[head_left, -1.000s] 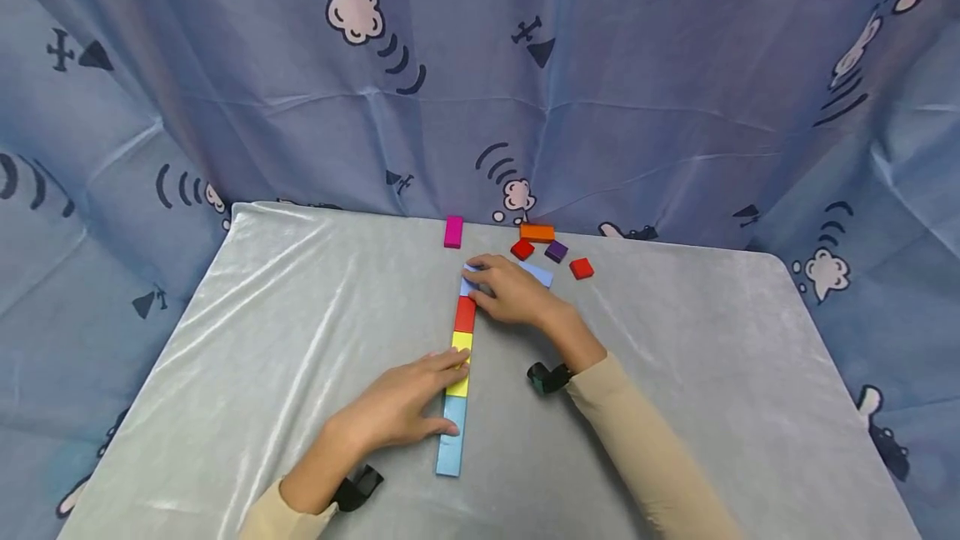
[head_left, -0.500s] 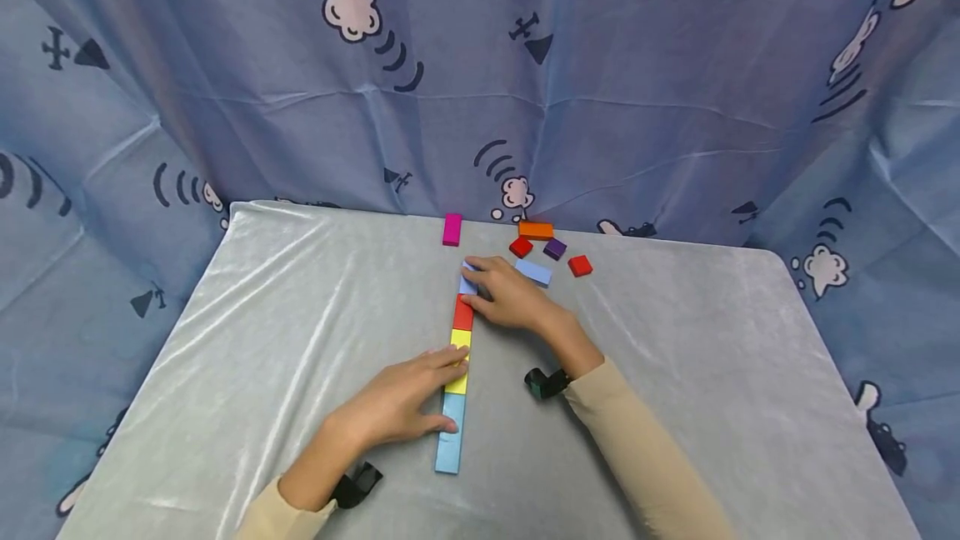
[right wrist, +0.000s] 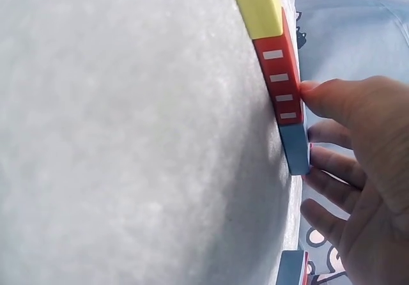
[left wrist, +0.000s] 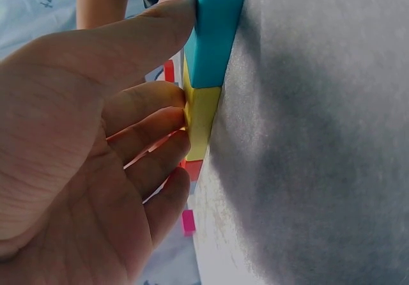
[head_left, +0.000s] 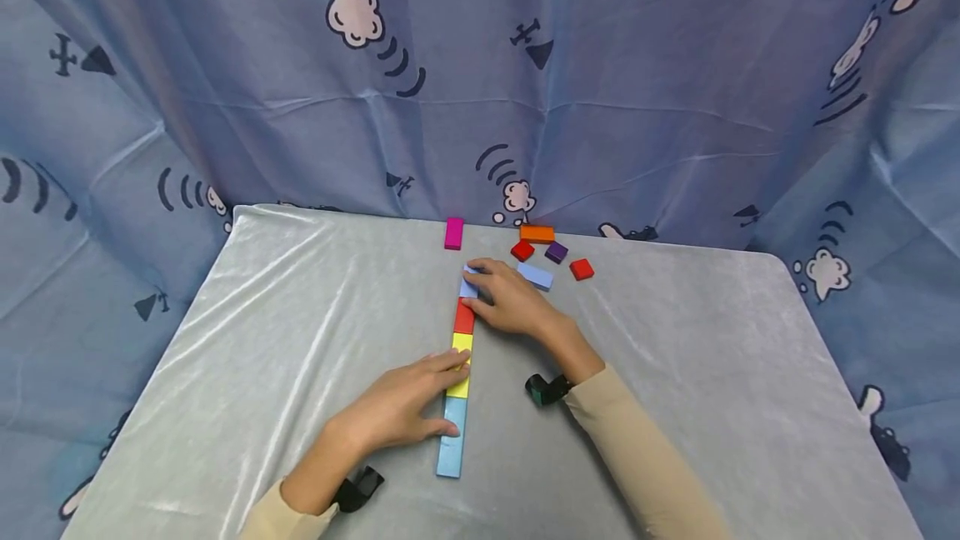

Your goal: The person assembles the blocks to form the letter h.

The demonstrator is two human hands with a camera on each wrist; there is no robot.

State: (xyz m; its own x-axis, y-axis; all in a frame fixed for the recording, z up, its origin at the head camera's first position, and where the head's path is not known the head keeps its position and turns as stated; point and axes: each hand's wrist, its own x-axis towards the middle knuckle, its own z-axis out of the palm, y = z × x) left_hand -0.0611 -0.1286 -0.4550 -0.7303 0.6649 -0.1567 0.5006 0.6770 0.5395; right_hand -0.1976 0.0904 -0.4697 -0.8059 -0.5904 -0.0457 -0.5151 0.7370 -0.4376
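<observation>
A straight row of flat blocks runs away from me in the head view: a light blue block [head_left: 449,461], a yellow block [head_left: 462,342], a red block [head_left: 463,322] and a periwinkle block [head_left: 468,288]. My left hand [head_left: 397,402] lays its extended fingers on the yellow block, its thumb on the light blue one. At the far end, my right hand [head_left: 516,300] rests its fingers on the periwinkle block and its thumb on the red block. White rectangles mark the side of the red block [right wrist: 278,78] in the right wrist view. Neither hand curls round a block.
Beyond the row lie a magenta block [head_left: 453,233], an orange block [head_left: 537,233], a small red piece [head_left: 522,250], a purple piece [head_left: 557,252], another red piece [head_left: 582,269] and a loose periwinkle block [head_left: 536,276]. A patterned curtain [head_left: 480,65] hangs behind the cloth-covered table [head_left: 300,315].
My right hand has shifted slightly toward me, its thumb now lower on the red block, and more of the loose periwinkle block shows. The left hand keeps its place on the row.
</observation>
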